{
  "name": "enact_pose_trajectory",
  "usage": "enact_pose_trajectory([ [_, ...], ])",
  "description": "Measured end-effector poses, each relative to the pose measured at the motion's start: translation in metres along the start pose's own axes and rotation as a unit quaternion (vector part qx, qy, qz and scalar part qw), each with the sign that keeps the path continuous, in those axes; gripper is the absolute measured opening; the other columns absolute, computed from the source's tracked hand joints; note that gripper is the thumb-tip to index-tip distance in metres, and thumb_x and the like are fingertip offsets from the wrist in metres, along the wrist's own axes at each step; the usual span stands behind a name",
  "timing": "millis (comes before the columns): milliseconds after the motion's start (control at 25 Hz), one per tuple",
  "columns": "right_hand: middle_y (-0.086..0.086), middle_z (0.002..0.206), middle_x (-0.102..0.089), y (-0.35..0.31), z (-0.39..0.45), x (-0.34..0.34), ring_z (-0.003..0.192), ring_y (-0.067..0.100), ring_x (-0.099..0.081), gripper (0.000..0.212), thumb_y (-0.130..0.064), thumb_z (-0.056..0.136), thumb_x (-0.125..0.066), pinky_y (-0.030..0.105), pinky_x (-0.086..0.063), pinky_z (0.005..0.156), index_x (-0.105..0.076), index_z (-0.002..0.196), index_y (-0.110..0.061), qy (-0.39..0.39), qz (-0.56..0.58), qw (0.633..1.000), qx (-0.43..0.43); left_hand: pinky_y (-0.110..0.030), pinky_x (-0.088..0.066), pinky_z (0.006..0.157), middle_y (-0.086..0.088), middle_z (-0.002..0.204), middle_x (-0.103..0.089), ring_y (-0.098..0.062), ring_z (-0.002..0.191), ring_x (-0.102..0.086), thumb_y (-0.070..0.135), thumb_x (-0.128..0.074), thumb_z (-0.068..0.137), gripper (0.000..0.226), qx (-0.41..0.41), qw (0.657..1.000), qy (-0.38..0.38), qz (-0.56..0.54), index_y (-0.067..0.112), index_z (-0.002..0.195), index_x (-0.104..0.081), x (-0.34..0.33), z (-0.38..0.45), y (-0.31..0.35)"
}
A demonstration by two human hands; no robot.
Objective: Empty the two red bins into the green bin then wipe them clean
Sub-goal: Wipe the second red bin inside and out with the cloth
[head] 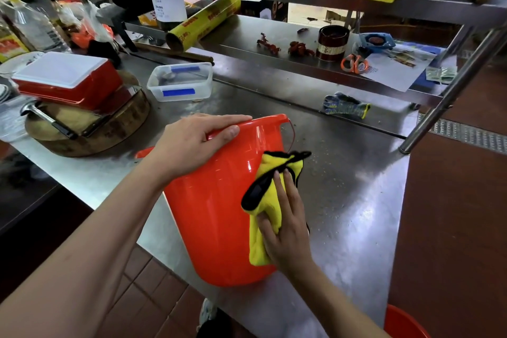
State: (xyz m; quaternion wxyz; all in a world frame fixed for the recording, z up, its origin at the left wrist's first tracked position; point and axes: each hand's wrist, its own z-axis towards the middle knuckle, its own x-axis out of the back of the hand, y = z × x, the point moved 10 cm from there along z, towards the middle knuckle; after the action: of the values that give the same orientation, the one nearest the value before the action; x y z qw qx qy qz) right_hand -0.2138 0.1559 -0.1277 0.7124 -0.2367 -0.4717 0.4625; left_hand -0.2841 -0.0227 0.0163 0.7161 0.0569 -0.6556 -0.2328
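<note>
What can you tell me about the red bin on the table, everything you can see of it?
The red bin is glossy orange-red plastic, round and tapered, with a flat rim and a thin wire handle. It lies tilted on the steel table, base toward the near edge. The left hand grips its rim; the right hand presses a yellow cloth against its side. Its inside is hidden.

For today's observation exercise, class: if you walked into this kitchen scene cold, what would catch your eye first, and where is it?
The bright red bin dominates the middle, tilted on the steel counter with its base past the near edge. The left hand grips its rim while the right hand presses a yellow cloth against its side. Next, the stacked red containers on a round wooden block at left stand out.
</note>
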Motion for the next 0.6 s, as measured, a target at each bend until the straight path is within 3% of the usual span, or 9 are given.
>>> enact_pose_trajectory([
  [240, 0.008, 0.162, -0.032, -0.044, 0.062, -0.002, 0.153, 0.02, -0.024, 0.069, -0.038, 0.092, -0.056, 0.053, -0.03, 0.117, -0.036, 0.155, -0.02, 0.045, -0.024, 0.998, 0.03, -0.042, -0.047, 0.099, 0.025, 0.137, -0.059, -0.005, 0.131, -0.049, 0.056, -0.038, 0.105, 0.037, -0.013, 1.0, 0.024, 0.0, 0.058, 0.141, -0.045, 0.001, -0.005, 0.01],
  [440, 0.004, 0.165, -0.026, -0.044, 0.054, -0.006, 0.154, 0.018, -0.021, 0.07, -0.037, 0.092, -0.055, 0.051, -0.029, 0.118, -0.033, 0.157, -0.022, 0.039, -0.03, 0.998, 0.044, -0.042, -0.046, 0.099, 0.029, 0.137, -0.057, -0.003, 0.132, -0.047, 0.059, -0.035, 0.104, 0.037, -0.002, 1.0, 0.024, -0.011, 0.061, 0.139, -0.045, 0.003, -0.011, 0.002],
  [600, -0.002, 0.166, -0.022, -0.026, 0.03, -0.005, 0.154, 0.017, -0.019, 0.072, -0.034, 0.091, -0.054, 0.053, -0.029, 0.118, -0.03, 0.158, -0.023, 0.018, -0.015, 0.999, 0.024, -0.034, -0.038, 0.089, 0.029, 0.137, -0.057, -0.001, 0.131, -0.045, 0.058, -0.036, 0.103, 0.037, 0.02, 0.999, 0.023, -0.013, 0.063, 0.139, -0.045, 0.005, -0.011, -0.003],
])
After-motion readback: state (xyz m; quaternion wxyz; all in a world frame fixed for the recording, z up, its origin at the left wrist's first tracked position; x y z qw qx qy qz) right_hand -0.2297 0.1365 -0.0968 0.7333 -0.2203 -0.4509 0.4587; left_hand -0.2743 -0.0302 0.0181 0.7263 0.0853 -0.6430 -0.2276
